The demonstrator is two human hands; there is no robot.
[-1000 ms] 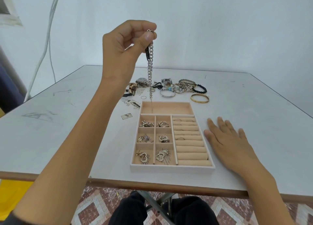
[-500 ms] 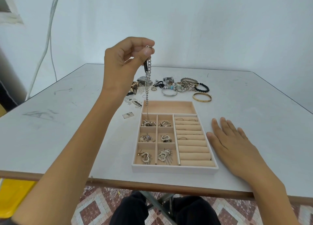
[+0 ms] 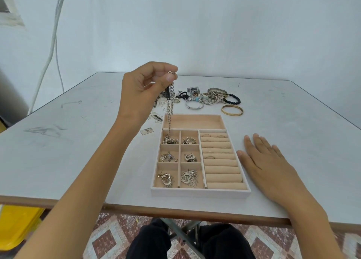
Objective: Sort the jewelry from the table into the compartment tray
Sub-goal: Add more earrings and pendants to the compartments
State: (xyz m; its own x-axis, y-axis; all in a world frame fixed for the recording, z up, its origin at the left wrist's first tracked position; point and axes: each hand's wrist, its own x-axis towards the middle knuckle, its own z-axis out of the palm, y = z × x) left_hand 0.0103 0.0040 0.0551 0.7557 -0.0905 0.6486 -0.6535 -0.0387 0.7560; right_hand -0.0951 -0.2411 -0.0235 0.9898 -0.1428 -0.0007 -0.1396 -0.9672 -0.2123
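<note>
My left hand [image 3: 145, 91] pinches the top of a silver chain [image 3: 170, 110] between thumb and forefinger. The chain hangs straight down, and its lower end reaches the top-left small compartment of the beige compartment tray [image 3: 199, 191]. That tray's small compartments hold earrings and pendants, and its padded rolls on the right hold several rings. My right hand [image 3: 267, 161] lies flat on the table, just right of the tray. A pile of loose jewelry [image 3: 207, 97] sits behind the tray, with a gold bangle [image 3: 232, 110] beside it.
The white table [image 3: 78, 151] has scuff marks on its left side. A small card [image 3: 146, 131] and tiny pieces lie left of the tray's far corner. A white cable hangs down the wall at the left. A yellow bin [image 3: 17, 225] stands on the floor.
My left hand has come down with the chain, whose lower end has gone from hanging over the pile to reaching the tray's top-left small compartment. My right hand has stayed flat.
</note>
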